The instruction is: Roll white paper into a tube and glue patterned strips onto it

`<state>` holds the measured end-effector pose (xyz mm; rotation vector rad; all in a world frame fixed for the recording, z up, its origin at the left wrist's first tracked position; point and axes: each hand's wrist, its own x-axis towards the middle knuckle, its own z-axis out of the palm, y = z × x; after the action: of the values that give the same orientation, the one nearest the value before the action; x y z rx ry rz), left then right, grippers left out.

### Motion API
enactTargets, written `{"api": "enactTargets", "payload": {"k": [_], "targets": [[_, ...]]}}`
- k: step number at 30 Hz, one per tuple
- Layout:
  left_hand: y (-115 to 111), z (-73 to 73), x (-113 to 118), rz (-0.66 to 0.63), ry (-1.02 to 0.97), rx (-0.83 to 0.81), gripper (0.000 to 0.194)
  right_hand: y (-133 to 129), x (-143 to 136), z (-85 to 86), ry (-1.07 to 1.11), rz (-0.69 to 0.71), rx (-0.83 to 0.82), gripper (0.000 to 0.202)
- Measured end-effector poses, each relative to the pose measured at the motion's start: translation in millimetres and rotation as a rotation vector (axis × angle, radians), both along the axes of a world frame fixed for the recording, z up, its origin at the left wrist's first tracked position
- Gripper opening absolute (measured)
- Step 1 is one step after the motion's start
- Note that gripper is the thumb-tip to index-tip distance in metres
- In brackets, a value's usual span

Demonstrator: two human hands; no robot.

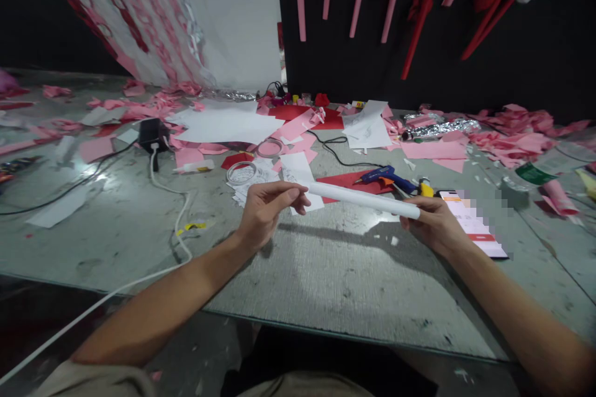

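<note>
A white paper tube [363,197] is stretched between my two hands above the grey table. My left hand [270,211] pinches its left end between thumb and fingers. The tube's right end rests in the closed fingers of my right hand [431,220]. Just behind the tube lies a blue glue gun [384,175], partly over a red sheet [338,185]. A smartphone [475,223] with a lit screen lies beside my right hand. Beyond my left hand are a tape roll [241,172] and crumpled white paper pieces [255,186].
The grey table [326,298] carries pink paper scraps [526,130], large white sheets [223,121], a black adapter [153,135] with a white cable [179,223], and a plastic bottle [535,173]. Pink and red paper sticks [358,0] stand out against the black wall.
</note>
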<state>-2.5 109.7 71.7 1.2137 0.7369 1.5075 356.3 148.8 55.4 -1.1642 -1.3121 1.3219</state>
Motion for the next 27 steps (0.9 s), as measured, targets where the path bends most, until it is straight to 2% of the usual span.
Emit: {"api": "enactTargets", "payload": {"k": [8, 14, 22, 27], "targets": [[-4.2, -1.8, 2.6, 0.031, 0.091, 0.002, 0.011, -0.7, 1.6, -0.8, 0.003, 0.009, 0.002, 0.030], [-5.6, -1.9, 1.2, -0.044, 0.058, 0.018, 0.016, 0.3, 4.1, -5.0, 0.010, 0.009, -0.008, 0.035], [-4.7, -0.1, 1.3, -0.045, 0.047, 0.021, 0.015, 0.7, 4.3, -5.2, -0.032, 0.010, 0.006, 0.035], [-4.3, 4.1, 3.4, -0.008, 0.061, 0.025, 0.016, 0.1, 1.4, -2.8, 0.012, 0.013, -0.003, 0.031]]}}
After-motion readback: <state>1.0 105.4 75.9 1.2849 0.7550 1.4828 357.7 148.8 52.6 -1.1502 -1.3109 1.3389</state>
